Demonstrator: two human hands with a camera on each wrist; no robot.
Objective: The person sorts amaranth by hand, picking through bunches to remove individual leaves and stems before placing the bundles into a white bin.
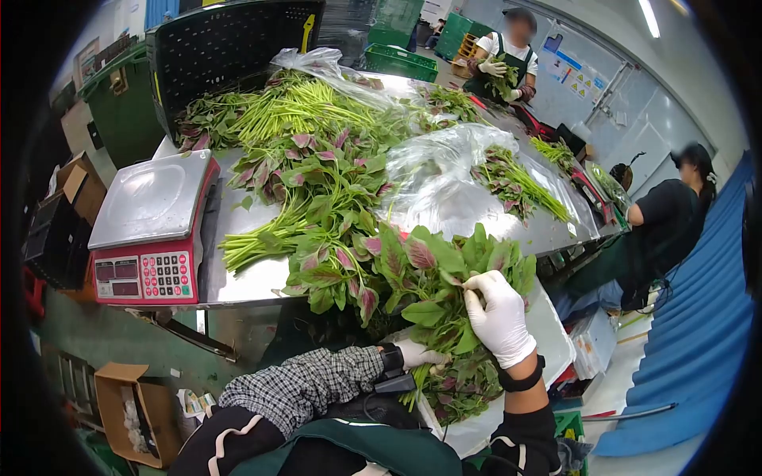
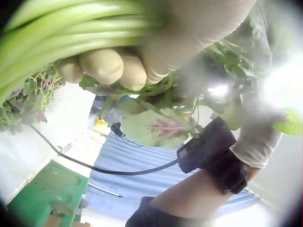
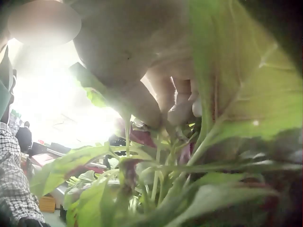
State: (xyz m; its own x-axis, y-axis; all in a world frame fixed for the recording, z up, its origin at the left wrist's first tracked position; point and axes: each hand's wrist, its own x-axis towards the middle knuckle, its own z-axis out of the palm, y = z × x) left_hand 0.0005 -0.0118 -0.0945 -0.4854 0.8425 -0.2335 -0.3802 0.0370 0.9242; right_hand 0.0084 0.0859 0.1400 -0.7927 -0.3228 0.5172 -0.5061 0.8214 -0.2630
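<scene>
My gloved left hand (image 1: pixel 422 354) grips a bunch of red-and-green amaranth (image 1: pixel 432 309) by its stems. Its curled fingers (image 2: pixel 102 66) wrap the pale green stems (image 2: pixel 71 28) in the left wrist view. At the leafy top of the same bunch, my gloved right hand (image 1: pixel 503 321) pinches a sprig between thumb and fingers. From the right wrist, the fingertips (image 3: pixel 147 106) meet at thin stems among large leaves (image 3: pixel 255 85). Below the bunch, a white box (image 1: pixel 553 317) holds more amaranth (image 1: pixel 456 397).
A large amaranth pile (image 1: pixel 309 119) covers much of the metal table (image 1: pixel 258 282), beside clear plastic film (image 1: pixel 436 170). A red-and-white scale (image 1: pixel 147 198) stands at the left edge. One person (image 1: pixel 512 59) handles greens across the table; another (image 1: pixel 667 214) stands at right. A cardboard box (image 1: pixel 131 397) sits on the floor.
</scene>
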